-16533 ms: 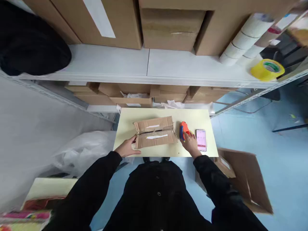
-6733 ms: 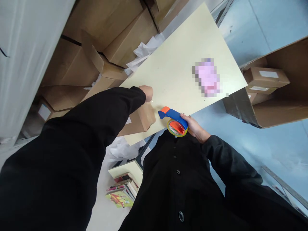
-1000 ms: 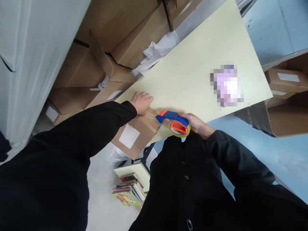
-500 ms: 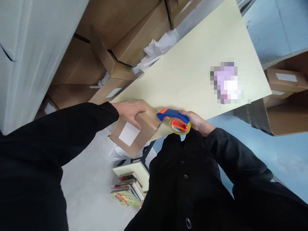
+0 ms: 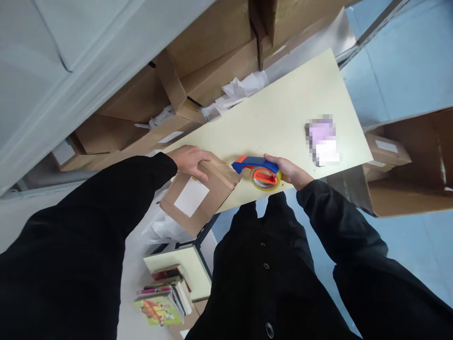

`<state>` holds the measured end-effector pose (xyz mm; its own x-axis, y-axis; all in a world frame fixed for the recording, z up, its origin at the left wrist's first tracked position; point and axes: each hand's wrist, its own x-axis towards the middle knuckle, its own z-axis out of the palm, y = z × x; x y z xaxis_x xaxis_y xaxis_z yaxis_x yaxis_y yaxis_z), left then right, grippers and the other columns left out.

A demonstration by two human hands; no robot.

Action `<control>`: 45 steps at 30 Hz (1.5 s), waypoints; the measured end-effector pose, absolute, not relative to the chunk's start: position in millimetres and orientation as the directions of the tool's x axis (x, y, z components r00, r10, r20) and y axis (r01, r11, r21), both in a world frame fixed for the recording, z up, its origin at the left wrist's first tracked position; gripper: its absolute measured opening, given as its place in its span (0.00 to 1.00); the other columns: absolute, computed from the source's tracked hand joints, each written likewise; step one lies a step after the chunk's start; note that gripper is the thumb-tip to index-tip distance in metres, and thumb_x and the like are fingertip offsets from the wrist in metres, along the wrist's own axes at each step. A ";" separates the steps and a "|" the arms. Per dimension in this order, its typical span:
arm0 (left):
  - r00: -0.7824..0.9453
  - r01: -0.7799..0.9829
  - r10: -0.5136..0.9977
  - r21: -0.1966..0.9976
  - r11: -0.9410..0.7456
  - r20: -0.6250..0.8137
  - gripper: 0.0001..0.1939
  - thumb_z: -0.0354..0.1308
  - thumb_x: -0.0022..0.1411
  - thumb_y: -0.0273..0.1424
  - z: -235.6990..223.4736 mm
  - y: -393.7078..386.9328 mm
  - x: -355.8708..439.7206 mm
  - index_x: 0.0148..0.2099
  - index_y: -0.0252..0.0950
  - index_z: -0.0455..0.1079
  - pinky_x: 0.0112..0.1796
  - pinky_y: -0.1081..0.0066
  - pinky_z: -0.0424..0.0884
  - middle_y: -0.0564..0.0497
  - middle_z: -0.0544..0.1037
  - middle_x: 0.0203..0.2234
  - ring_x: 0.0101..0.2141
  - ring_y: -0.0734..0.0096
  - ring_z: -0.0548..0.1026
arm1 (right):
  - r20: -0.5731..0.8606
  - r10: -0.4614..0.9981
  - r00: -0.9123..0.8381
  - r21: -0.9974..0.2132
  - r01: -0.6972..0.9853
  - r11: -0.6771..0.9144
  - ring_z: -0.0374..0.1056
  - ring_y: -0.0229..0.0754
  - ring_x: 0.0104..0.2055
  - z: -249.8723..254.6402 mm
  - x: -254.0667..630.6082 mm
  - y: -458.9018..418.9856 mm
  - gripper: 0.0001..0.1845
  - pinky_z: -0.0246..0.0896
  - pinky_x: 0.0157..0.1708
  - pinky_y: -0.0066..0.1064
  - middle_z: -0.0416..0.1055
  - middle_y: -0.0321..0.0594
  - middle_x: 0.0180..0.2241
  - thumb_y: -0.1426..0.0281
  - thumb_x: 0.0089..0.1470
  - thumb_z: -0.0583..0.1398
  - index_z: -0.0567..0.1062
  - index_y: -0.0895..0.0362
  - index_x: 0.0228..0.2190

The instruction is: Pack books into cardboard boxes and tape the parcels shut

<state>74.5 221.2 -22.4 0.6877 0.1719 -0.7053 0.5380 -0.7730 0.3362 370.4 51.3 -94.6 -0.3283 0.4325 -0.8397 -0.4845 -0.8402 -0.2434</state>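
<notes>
A small brown cardboard box (image 5: pixel 212 200) with a blank-looking white label (image 5: pixel 191 196) rests tilted at the table's near edge, partly overhanging it. My left hand (image 5: pixel 191 161) grips its upper left part, the thumb over the labelled side and the fingers over the top. Shiny clear tape shows along the top of the box. In my right hand (image 5: pixel 288 171) is a blue and orange tape dispenser (image 5: pixel 256 165) with a yellowish roll. Its nose points left, close to the box's right end; whether a strand of tape joins them I cannot tell.
On the pale table (image 5: pixel 269 118) lies a blurred purple and white item (image 5: pixel 322 140). Large open cartons (image 5: pixel 222 71) with white paper (image 5: pixel 244 87) line the far side. Another big carton (image 5: pixel 406 189) stands right. Books (image 5: pixel 163 302) are stacked at lower left.
The view has shifted, showing more floor and books. The dispenser stays beside the box's right end, and both hands keep their holds.
</notes>
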 end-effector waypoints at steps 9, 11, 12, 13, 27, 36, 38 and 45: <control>0.755 0.476 0.305 0.166 -0.864 -0.580 0.63 0.65 0.37 0.58 29.6 132.6 28.7 0.69 0.34 0.46 0.58 0.40 0.32 0.33 0.40 0.67 0.64 0.30 0.36 | -0.835 0.458 -0.305 -0.296 -0.453 -0.841 0.74 0.43 0.29 -75.6 369.8 61.0 0.15 0.73 0.34 0.33 0.78 0.46 0.29 0.62 0.59 0.57 0.75 0.61 0.33; 0.745 0.411 0.220 0.173 -0.895 -0.630 0.63 0.68 0.34 0.56 31.0 107.3 11.9 0.68 0.37 0.48 0.57 0.38 0.30 0.34 0.42 0.67 0.64 0.31 0.38 | -0.836 0.459 -0.300 -0.295 -0.460 -0.837 0.73 0.42 0.28 -74.2 369.0 59.4 0.14 0.73 0.33 0.33 0.78 0.45 0.28 0.62 0.60 0.56 0.74 0.61 0.33; 0.740 0.386 0.190 0.176 -0.905 -0.646 0.63 0.68 0.33 0.55 29.3 98.1 4.4 0.68 0.37 0.48 0.57 0.37 0.30 0.33 0.44 0.67 0.64 0.31 0.38 | -0.836 0.461 -0.297 -0.296 -0.464 -0.835 0.73 0.42 0.27 -74.1 368.6 58.1 0.14 0.73 0.33 0.32 0.77 0.45 0.27 0.62 0.60 0.56 0.74 0.61 0.32; 0.737 0.368 0.171 0.177 -0.913 -0.654 0.64 0.69 0.32 0.54 26.7 91.5 -2.2 0.68 0.36 0.49 0.56 0.35 0.30 0.32 0.44 0.67 0.64 0.30 0.39 | -0.839 0.461 -0.290 -0.297 -0.466 -0.834 0.72 0.41 0.26 -74.3 368.2 56.6 0.14 0.72 0.32 0.31 0.77 0.44 0.26 0.63 0.60 0.56 0.74 0.61 0.31; 0.775 0.391 0.234 0.155 -0.907 -0.587 0.57 0.69 0.35 0.48 0.2 75.7 -27.1 0.67 0.38 0.53 0.56 0.33 0.33 0.32 0.50 0.65 0.64 0.33 0.43 | -0.834 0.449 -0.321 -0.268 -0.475 -0.838 0.73 0.42 0.26 -87.4 367.8 45.3 0.17 0.73 0.33 0.33 0.76 0.43 0.25 0.60 0.61 0.53 0.73 0.60 0.32; 0.689 0.538 0.353 0.121 -0.834 -0.634 0.58 0.68 0.35 0.44 -7.1 68.4 -11.3 0.67 0.31 0.52 0.55 0.32 0.32 0.27 0.46 0.65 0.64 0.28 0.40 | -0.862 0.403 -0.309 -0.224 -0.481 -0.848 0.72 0.42 0.25 -95.0 408.2 28.0 0.15 0.73 0.30 0.34 0.76 0.42 0.24 0.62 0.59 0.56 0.73 0.59 0.29; 0.664 0.580 0.407 0.088 -0.810 -0.628 0.58 0.67 0.35 0.45 -10.3 67.9 -12.4 0.66 0.29 0.52 0.55 0.32 0.31 0.26 0.45 0.65 0.64 0.27 0.39 | -0.884 0.390 -0.258 -0.229 -0.487 -0.843 0.72 0.43 0.24 -94.0 426.4 14.5 0.14 0.73 0.30 0.34 0.77 0.43 0.25 0.63 0.59 0.56 0.73 0.60 0.28; 0.668 0.572 0.406 0.081 -0.816 -0.624 0.61 0.64 0.37 0.52 -1.6 67.8 -7.5 0.68 0.28 0.48 0.55 0.34 0.28 0.26 0.43 0.66 0.64 0.31 0.36 | -0.818 0.551 -0.162 -0.383 -0.562 -0.733 0.73 0.43 0.25 -76.9 442.8 8.7 0.13 0.74 0.30 0.34 0.77 0.43 0.26 0.63 0.58 0.57 0.73 0.57 0.27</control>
<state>-7.5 67.8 -1.6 0.6679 0.4062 -0.6236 0.5720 -0.8163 0.0810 442.8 8.7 -76.9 -0.1617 0.5514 -0.8185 -0.5620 -0.7332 -0.3829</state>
